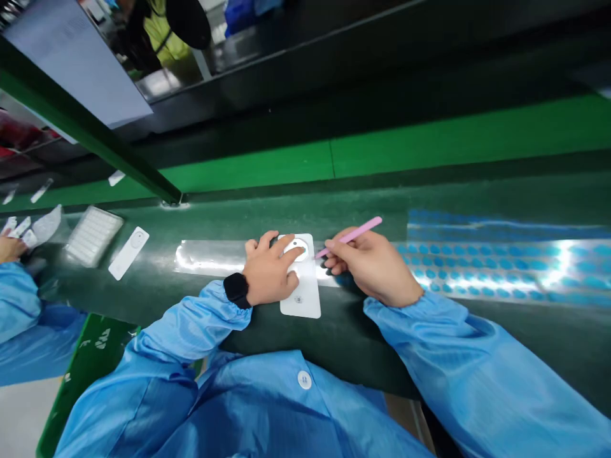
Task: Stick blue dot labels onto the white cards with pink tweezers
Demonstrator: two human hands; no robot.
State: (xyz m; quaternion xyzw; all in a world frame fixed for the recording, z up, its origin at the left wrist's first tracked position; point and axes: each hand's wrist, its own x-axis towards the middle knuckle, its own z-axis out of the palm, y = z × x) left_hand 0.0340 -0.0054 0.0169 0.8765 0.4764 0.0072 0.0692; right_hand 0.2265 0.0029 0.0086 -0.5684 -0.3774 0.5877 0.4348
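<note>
A white rectangular panel [305, 291] with a round ring near its top and a small dark mark lower down lies on the green work surface. It resembles a phone's back cover. My left hand [272, 270] rests on the panel's left part with fingers spread, its index fingertip at the ring. In my right hand [370, 264] is a slim pink pen-like tool [356, 233], pinched between thumb and fingers. Its thin tip points to the panel's right edge near the ring; whether it touches, I cannot tell. Beneath the panel runs a clear shiny strip [205, 256].
Blue round stickers on clear sheets [477, 270] stretch off to the right. On the left lie another white panel [128, 253] and a translucent tray [94, 235]. A co-worker's hand [10, 247] is at the far left, by small white pieces. A green post [119, 149] rises behind.
</note>
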